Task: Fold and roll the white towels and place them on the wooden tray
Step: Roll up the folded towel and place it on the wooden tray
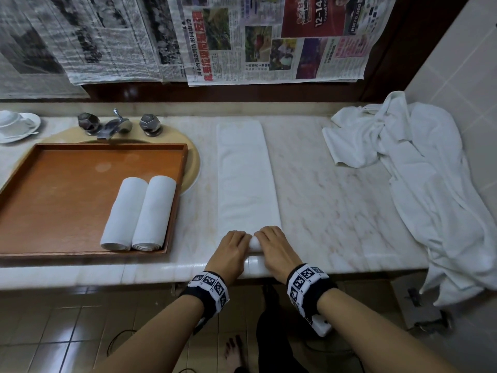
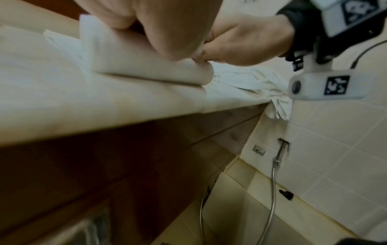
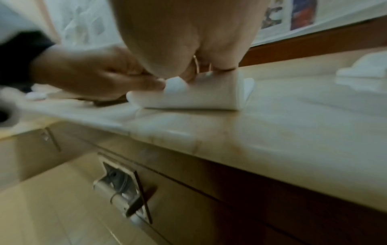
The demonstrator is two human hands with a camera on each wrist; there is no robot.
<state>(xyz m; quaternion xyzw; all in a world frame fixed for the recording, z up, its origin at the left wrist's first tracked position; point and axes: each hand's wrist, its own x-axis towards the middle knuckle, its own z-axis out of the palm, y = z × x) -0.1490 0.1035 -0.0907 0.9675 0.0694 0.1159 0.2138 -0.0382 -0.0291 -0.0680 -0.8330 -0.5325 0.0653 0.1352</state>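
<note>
A white towel (image 1: 246, 173) folded into a long strip lies on the marble counter (image 1: 322, 184), running from the back wall to the front edge. Its near end is a small roll (image 1: 255, 243) (image 2: 146, 66) (image 3: 199, 97). My left hand (image 1: 232, 244) and right hand (image 1: 271, 242) sit side by side on that roll, fingers curled over it. Two rolled white towels (image 1: 139, 214) lie side by side in the right part of the wooden tray (image 1: 53, 200).
A heap of unfolded white towels (image 1: 419, 168) covers the counter's right end and hangs over the edge. The tray rests over the sink (image 1: 192, 162), with a tap (image 1: 113, 126) behind it. A cup and saucer (image 1: 16, 125) stand at far left. Newspapers (image 1: 188, 36) cover the wall.
</note>
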